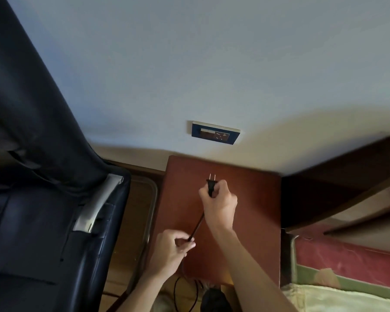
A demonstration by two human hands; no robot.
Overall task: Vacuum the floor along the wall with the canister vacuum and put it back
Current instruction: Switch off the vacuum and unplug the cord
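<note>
Head view is showing me the right hand [220,203] clamping the black plug [211,186] between thumb and curled fingers, prongs [212,176] pointing up toward the wall socket plate [215,132]. The plug is hovering over the reddish nightstand [252,210], near the plate but clearly apart from it. The left hand [169,251] is pinching the cord [197,226] lower down, so the stretch between the two hands is running fairly straight. Below it the cord is looping toward the floor. I am not making out the canister vacuum itself; a dark shape at the bottom edge may be it.

I am judging the risks this way. The prongs could be meeting the socket at a slant and bending or missing the slots, since the plate is sitting at an angle to the hand. If the left hand is holding the cord too tight, the plug may be pulled short of the socket. The loose loop below could be snagging on the nightstand's edge.

I am counting two hands, one plug with two prongs, one cord, one socket plate, one nightstand, one dark chair [43,199], one bed [347,296].
</note>
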